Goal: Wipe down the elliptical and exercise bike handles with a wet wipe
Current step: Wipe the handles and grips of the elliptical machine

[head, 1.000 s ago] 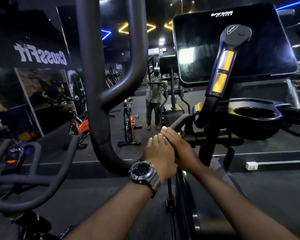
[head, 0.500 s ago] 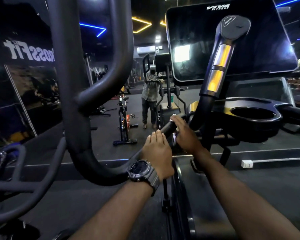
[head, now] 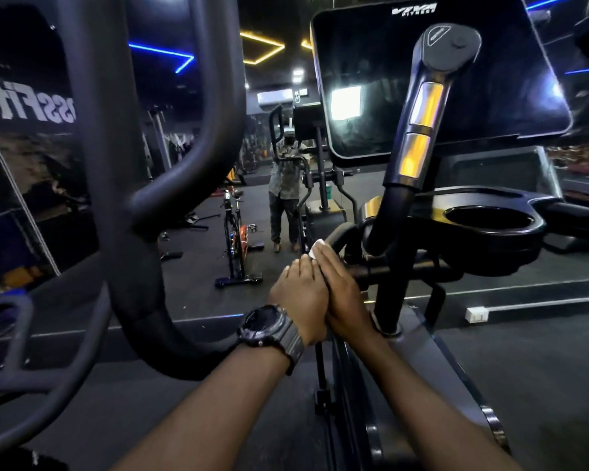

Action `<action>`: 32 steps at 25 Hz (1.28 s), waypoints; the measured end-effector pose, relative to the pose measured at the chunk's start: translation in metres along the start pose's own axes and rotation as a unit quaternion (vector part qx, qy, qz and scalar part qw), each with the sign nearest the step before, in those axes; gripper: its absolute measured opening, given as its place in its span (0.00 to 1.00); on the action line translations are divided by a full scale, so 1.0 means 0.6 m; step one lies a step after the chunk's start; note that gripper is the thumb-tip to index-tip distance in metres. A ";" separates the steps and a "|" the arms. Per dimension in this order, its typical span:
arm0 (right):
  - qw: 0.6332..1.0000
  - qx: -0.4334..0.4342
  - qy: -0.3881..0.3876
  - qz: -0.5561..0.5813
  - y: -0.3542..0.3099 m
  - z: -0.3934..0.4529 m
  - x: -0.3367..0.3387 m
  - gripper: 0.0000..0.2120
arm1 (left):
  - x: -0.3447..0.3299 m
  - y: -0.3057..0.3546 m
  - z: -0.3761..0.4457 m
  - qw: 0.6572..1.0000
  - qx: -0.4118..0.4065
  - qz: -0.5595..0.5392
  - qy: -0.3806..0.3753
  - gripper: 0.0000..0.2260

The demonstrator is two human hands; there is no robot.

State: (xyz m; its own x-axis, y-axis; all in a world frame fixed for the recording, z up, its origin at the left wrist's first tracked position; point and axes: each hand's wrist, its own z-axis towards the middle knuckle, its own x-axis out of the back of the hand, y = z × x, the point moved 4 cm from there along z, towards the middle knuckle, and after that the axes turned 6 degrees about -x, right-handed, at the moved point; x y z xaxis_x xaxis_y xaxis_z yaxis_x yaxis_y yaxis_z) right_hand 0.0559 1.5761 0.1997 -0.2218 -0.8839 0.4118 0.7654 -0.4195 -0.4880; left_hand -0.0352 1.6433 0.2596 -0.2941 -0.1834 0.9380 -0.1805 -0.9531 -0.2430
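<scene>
A black curved elliptical handle [head: 340, 235] runs from the machine's centre toward me. My right hand [head: 346, 294] wraps over it with a white wet wipe [head: 317, 248] under the fingers; only the wipe's tip shows past my fingertips. My left hand [head: 300, 295], with a dark watch on the wrist, grips the same handle right beside it, and the two hands touch. The upright inner grip [head: 419, 130] with gold sensor plates rises just right of my hands. The large looped moving handle [head: 133, 266] stands at left.
The dark console screen [head: 439, 79] and a cup holder [head: 490, 222] sit above and right of my hands. An exercise bike handlebar [head: 21, 368] fills the lower left. A mirror ahead reflects a person [head: 286, 185] and a spin bike [head: 235, 246].
My right hand slid up the handle away from my left hand, then came back down beside it with the wipe. My head moved closer and the view shifted left.
</scene>
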 end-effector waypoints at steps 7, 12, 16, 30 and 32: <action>0.947 -0.274 0.081 0.147 -0.024 0.006 -0.004 0.22 | -0.001 -0.011 0.015 0.998 -0.034 -0.039 -0.040 0.44; 0.861 -0.422 0.115 0.261 -0.002 0.085 0.015 0.17 | 0.007 -0.016 0.016 0.995 -0.035 -0.067 -0.058 0.45; 0.848 -0.402 0.107 0.327 -0.001 0.038 -0.030 0.19 | 0.014 -0.016 0.010 0.994 -0.026 -0.068 -0.083 0.46; 0.566 -0.408 0.121 0.707 0.006 0.026 -0.009 0.40 | 0.064 -0.027 -0.060 0.996 -0.026 0.078 -0.017 0.17; 0.551 -0.392 0.121 0.727 -0.014 -0.005 -0.035 0.39 | 0.068 -0.028 -0.064 0.997 -0.016 0.075 -0.026 0.16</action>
State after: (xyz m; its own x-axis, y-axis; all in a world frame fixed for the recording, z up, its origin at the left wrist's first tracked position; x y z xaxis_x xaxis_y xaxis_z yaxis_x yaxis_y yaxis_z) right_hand 0.0521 1.5976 0.1932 0.1356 -0.3653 -0.9210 -0.2342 0.8914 -0.3880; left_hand -0.0804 1.6612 0.2928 -0.2707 -0.3358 0.9022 -0.1685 -0.9062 -0.3879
